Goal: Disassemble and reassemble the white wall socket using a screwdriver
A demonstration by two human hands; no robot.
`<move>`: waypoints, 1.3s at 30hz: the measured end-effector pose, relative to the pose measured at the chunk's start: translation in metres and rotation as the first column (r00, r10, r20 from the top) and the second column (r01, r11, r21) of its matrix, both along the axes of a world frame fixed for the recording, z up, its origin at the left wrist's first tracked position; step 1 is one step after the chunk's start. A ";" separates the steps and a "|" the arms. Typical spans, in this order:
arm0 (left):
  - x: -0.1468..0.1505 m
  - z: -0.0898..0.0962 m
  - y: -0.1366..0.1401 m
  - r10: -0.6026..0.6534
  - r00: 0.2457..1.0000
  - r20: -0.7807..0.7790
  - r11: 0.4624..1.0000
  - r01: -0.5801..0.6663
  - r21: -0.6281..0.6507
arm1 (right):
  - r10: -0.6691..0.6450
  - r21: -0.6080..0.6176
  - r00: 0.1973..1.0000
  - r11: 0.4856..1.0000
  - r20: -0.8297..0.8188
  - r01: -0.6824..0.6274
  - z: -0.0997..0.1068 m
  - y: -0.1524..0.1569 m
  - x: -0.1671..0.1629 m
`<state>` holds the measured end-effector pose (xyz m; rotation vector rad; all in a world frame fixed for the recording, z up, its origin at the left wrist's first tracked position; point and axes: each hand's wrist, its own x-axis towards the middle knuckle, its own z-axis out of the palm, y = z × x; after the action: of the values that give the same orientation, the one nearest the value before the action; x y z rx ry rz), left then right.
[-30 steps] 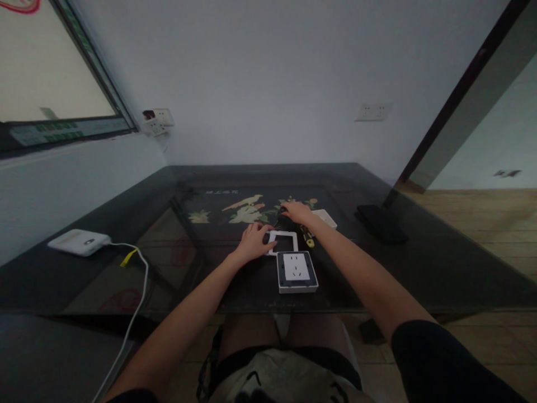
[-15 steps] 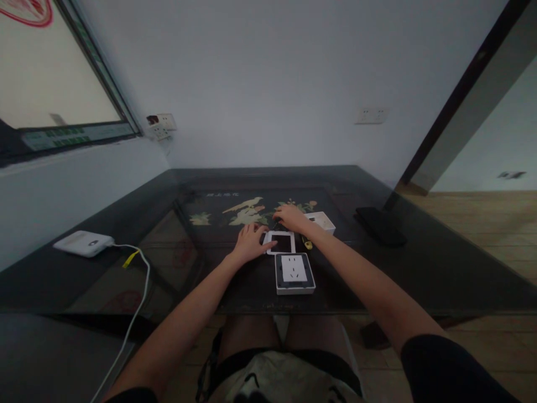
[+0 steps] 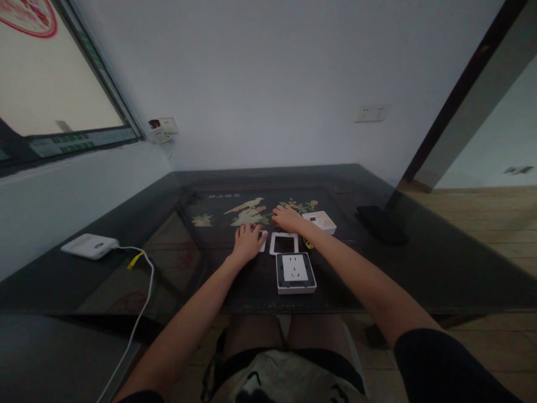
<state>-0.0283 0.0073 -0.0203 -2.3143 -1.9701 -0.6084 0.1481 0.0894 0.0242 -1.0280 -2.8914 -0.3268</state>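
My left hand (image 3: 247, 240) lies palm down on the table with its fingers spread. Its thumb side rests against a small white piece (image 3: 264, 240), mostly covered by the hand. My right hand (image 3: 287, 218) is further back, fingers curled down together near small dark bits; what they pinch, if anything, is hidden. Between and nearer to me lies a white square frame (image 3: 272, 244) with a dark opening. A power socket (image 3: 295, 268) with a white face sits in a white box in front of the frame, face up.
An open white box (image 3: 329, 228) stands beyond my right forearm, with a yellow and black item (image 3: 308, 244) near it. A dark flat case (image 3: 381, 225) lies to the right. On the left is a white device (image 3: 90, 246) with a cable (image 3: 145, 302) hanging over the table edge.
My left hand has come off the white frame and shifted slightly left, onto the small white piece. The frame now lies free. My right hand stays in nearly the same place.
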 end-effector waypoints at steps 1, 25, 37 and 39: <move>-0.002 0.001 0.002 0.010 1.000 0.011 1.000 -0.011 0.014 | -0.007 -0.002 1.000 1.000 -0.011 0.007 0.000 -0.001 0.000; 0.015 0.014 0.015 -0.290 0.634 0.717 0.955 0.236 0.178 | -0.203 -0.311 0.700 0.950 -0.684 -0.028 0.001 -0.055 0.004; 0.015 0.035 -0.056 -0.370 0.722 0.585 0.920 0.373 0.122 | -0.315 -0.377 0.430 0.924 -0.846 -0.067 0.010 -0.089 0.044; 0.018 0.033 -0.080 -0.369 0.710 0.600 0.918 0.378 0.118 | -0.380 -0.431 0.323 0.897 -0.867 -0.101 0.008 -0.107 0.058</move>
<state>-0.0104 -0.0726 0.0130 -2.8000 -1.6490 -1.5660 0.2066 -0.0180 0.0322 -1.0034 -1.7379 0.7352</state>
